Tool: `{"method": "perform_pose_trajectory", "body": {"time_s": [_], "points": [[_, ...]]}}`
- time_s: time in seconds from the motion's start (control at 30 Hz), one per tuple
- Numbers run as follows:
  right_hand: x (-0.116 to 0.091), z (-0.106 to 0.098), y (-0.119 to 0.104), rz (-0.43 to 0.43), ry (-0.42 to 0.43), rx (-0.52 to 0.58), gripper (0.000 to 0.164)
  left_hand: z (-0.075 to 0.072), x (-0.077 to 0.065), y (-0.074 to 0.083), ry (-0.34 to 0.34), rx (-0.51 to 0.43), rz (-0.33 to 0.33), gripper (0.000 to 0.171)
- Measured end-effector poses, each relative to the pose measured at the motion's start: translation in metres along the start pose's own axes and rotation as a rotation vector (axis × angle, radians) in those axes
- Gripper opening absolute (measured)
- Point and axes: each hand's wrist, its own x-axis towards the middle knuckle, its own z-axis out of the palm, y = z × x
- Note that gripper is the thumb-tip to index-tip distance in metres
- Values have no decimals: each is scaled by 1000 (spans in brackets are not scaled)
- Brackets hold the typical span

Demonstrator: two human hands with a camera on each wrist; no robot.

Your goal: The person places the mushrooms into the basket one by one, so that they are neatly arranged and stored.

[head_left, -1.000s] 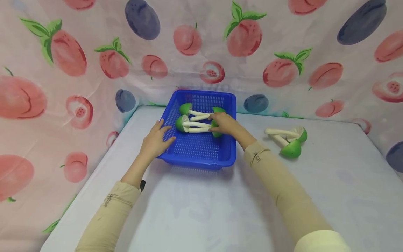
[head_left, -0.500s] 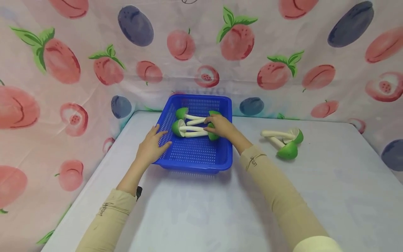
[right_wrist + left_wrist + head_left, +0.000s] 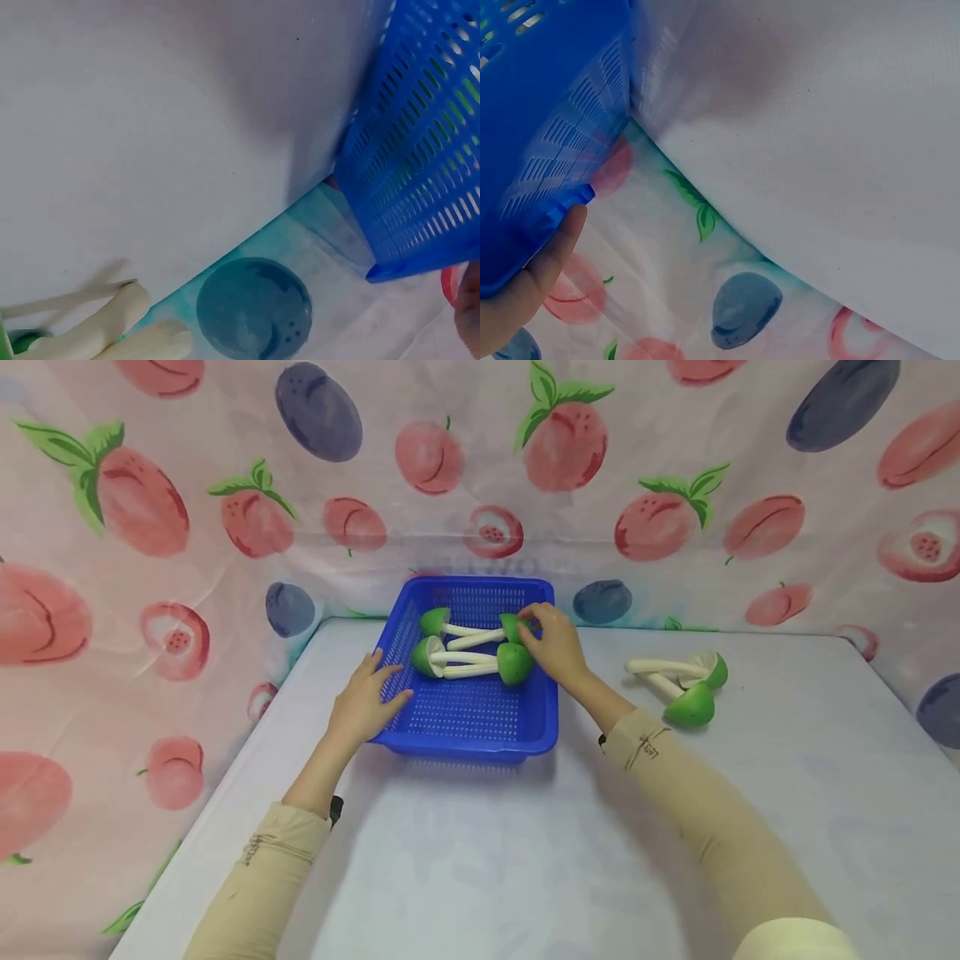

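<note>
A blue perforated plastic basket (image 3: 461,747) holds several toy mushrooms with green caps and white stems, laid side by side. My left hand (image 3: 365,700) rests on the basket's left rim with its fingers spread; in the left wrist view its fingers (image 3: 551,259) lie along the rim. At the basket's back right, my right hand (image 3: 557,646) pinches the green cap of the rear toy mushroom (image 3: 510,627) between curved fingers and thumb. Just in front, another mushroom's cap (image 3: 514,664) is uncovered. Only a bit of the right hand shows in the right wrist view.
Two more toy mushrooms (image 3: 690,704) lie crossed on the white table (image 3: 495,852), right of the basket. Their pale stems (image 3: 112,322) show in the right wrist view. A fruit-print cloth (image 3: 480,468) hangs behind and to the left, close to the basket's back.
My right hand has drawn right and back, off the front right cap, to the rear right cap. The left hand stays on the rim. The view has shifted slightly.
</note>
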Motion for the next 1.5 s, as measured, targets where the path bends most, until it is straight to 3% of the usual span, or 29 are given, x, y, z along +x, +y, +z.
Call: {"method": "perform_pose_trajectory", "body": {"time_s": [0.1,0.23,0.53,0.63,0.83,1.03,1.27,1.5], "points": [[-11,-11,3,119,95,114,16,2,-1,0,-4,0,2,55],[-28,-23,11,230,178,185,16,5,-5,0,-21,1,-4,56],[-45,-43,24,343,173,289,19,3,-5,1,-3,-2,3,55],[-47,-53,31,359,125,235,21,2,-5,1,-1,-1,12,55],[-45,-83,45,304,-15,19,28,1,-6,-1,-2,5,-1,55],[-46,-125,64,325,28,-52,30,0,-7,-1,-5,-1,0,56],[-55,-150,89,398,-4,-111,37,-1,-4,-2,-3,9,6,55],[-67,-170,113,583,-95,-146,51,0,-2,0,-3,6,20,55]]}}
